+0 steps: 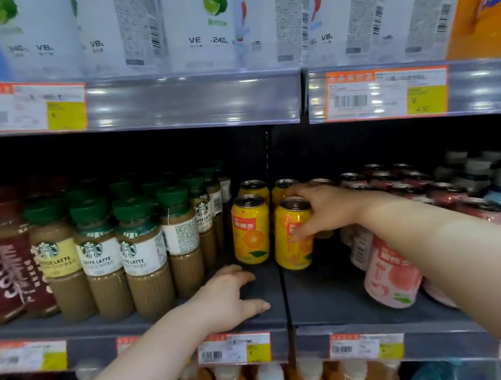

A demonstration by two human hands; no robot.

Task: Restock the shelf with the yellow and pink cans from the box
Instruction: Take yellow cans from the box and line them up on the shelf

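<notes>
The right hand is curled round a yellow can, fingers over the rim and thumb low on the label; the can sits mid-shelf, just at 3 o'clock of a second yellow can, and looks slightly tilted; whether its base is flat on the shelf I cannot tell. The left hand lies spread and flat near the shelf's front edge, at 7 o'clock of the cans, holding nothing. The likely trouble: letting go before the base settles could rock the can forward toward the bare front edge; a sideways nudge could knock its neighbour. The right forearm crosses just above the front pink can at 4 o'clock; a low pull-back could brush it and roll it off. The box is out of view.
</notes>
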